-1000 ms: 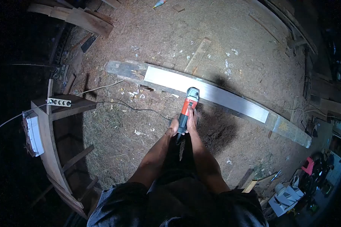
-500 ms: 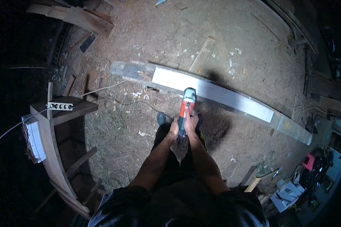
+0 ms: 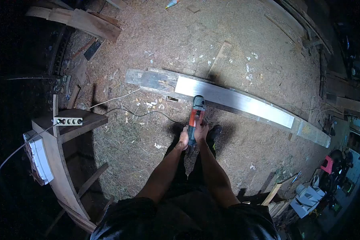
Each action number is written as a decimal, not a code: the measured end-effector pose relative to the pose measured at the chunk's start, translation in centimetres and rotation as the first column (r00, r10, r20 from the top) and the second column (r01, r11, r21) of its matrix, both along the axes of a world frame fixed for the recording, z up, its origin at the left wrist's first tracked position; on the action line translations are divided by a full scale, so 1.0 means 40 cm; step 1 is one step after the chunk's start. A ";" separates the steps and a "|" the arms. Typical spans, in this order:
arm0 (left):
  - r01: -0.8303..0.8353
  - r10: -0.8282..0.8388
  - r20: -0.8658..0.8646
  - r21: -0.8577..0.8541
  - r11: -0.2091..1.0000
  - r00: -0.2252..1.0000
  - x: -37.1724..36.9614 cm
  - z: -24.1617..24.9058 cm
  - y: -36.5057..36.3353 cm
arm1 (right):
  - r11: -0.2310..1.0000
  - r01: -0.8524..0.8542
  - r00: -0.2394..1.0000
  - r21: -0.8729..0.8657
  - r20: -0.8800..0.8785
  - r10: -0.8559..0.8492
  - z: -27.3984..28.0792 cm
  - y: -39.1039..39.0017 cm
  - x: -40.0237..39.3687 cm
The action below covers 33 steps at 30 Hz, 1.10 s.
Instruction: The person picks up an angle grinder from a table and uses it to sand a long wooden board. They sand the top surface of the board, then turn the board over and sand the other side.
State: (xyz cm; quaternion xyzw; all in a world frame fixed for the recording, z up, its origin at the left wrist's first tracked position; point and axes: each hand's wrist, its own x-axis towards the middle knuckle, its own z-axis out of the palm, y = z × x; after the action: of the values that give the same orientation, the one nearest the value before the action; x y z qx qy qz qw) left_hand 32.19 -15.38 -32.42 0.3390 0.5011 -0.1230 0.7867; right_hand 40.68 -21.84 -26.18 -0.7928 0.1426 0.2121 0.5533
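Both my hands are wrapped around a red and black angle grinder [image 3: 197, 114], held out in front of me with its metal head pointing away. My left hand [image 3: 183, 138] grips the rear of the body from the left side. Further up, my right hand [image 3: 201, 129] closes around it from the right. Just beyond the grinder's head lies a long pale board [image 3: 236, 100], brightly lit, on top of a weathered plank [image 3: 148, 79]. In this view the grinder's head overlaps the near edge of the plank.
A power strip [image 3: 69, 121] with plugs rests on a wooden structure [image 3: 56, 148] at left. A dark cord [image 3: 142, 115] runs across the dirt floor toward me. Wooden boards [image 3: 94, 24] lie at upper left. White boxes [image 3: 307, 199] and a pink stool [image 3: 327, 164] stand at lower right.
The pale board and plank have shifted right and slightly down in view. The grinder's head now sits further left along the board. My grip looks the same.
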 end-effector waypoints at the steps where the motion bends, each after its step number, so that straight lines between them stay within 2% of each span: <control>1: 0.006 -0.006 0.002 0.001 1.000 1.000 -0.002 0.003 0.001 | 1.000 0.008 1.000 -0.027 0.016 -0.007 -0.006 0.003 -0.006; 2: 0.036 -0.037 0.013 0.052 0.998 0.999 -0.006 0.007 -0.001 | 1.000 0.015 1.000 -0.027 0.017 -0.015 -0.012 0.001 -0.014; 4: 0.076 -0.079 0.021 0.109 0.991 0.997 -0.002 0.013 0.011 | 0.986 0.111 0.992 0.126 0.044 -0.117 -0.002 0.009 -0.019; 7: 0.126 -0.129 0.017 0.117 0.985 0.992 0.031 0.024 0.021 | 0.983 0.147 0.989 0.108 -0.017 -0.146 -0.032 0.006 0.005; 9: 0.078 -0.077 0.015 -0.097 0.992 0.997 0.047 0.030 0.026 | 0.985 0.136 0.991 0.108 -0.018 -0.135 -0.047 0.004 0.035; 13: 0.076 -0.076 0.006 -0.009 0.997 0.997 0.072 0.029 0.006 | 0.987 0.141 0.990 0.075 0.000 -0.142 -0.028 -0.008 0.048; 15: -0.014 0.018 0.104 -0.038 0.999 0.994 0.049 0.028 -0.020 | 0.989 0.134 0.991 0.067 0.014 -0.136 0.010 -0.019 0.032; 16: 0.115 -0.114 0.135 0.006 0.993 0.984 0.026 0.016 -0.013 | 0.991 0.120 0.992 0.055 0.022 -0.121 0.022 -0.023 0.022; 17: 0.112 -0.112 0.135 0.011 0.994 0.985 0.013 0.001 -0.023 | 0.991 0.117 0.993 0.060 0.022 -0.119 0.016 -0.025 0.016; 19: -0.012 0.015 0.049 -0.057 0.998 0.999 -0.001 0.002 -0.041 | 0.996 0.077 0.996 0.039 0.044 -0.079 0.002 -0.025 0.005; 20: -0.030 0.038 0.112 -0.071 0.997 0.993 -0.003 0.000 -0.044 | 0.997 0.048 0.999 0.064 0.019 -0.050 -0.003 -0.031 0.001; 23: -0.039 0.039 0.106 0.000 0.999 0.994 0.000 -0.072 -0.036 | 0.998 0.039 0.999 0.055 -0.015 -0.038 -0.018 -0.023 0.022; 24: -0.038 0.038 0.104 0.002 0.999 0.994 0.017 -0.052 -0.025 | 0.998 0.039 0.999 0.057 -0.017 -0.038 -0.024 -0.021 0.036; 26: 0.142 -0.129 0.142 -0.083 0.986 0.981 0.050 0.028 -0.001 | 1.000 -0.004 1.000 0.000 -0.001 0.004 -0.030 -0.018 0.056; 29: 0.089 -0.087 0.047 -0.056 0.994 0.995 0.064 0.069 -0.015 | 0.996 0.027 0.999 0.082 0.019 -0.028 0.028 -0.019 0.064; 32: 0.080 -0.080 0.009 -0.027 0.996 0.997 0.064 0.115 -0.036 | 0.999 0.020 0.999 0.046 0.038 -0.021 0.020 -0.038 0.043; 33: 0.081 -0.081 0.013 -0.028 0.996 0.997 0.059 0.086 -0.049 | 0.999 0.008 0.999 0.044 0.035 -0.009 0.025 -0.043 0.045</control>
State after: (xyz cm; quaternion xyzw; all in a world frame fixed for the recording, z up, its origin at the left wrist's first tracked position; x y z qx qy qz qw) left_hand 34.57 -17.36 -28.96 0.3486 0.4803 -0.1598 0.7888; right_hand 42.49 -23.57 -25.17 -0.7836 0.1314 0.1987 0.5738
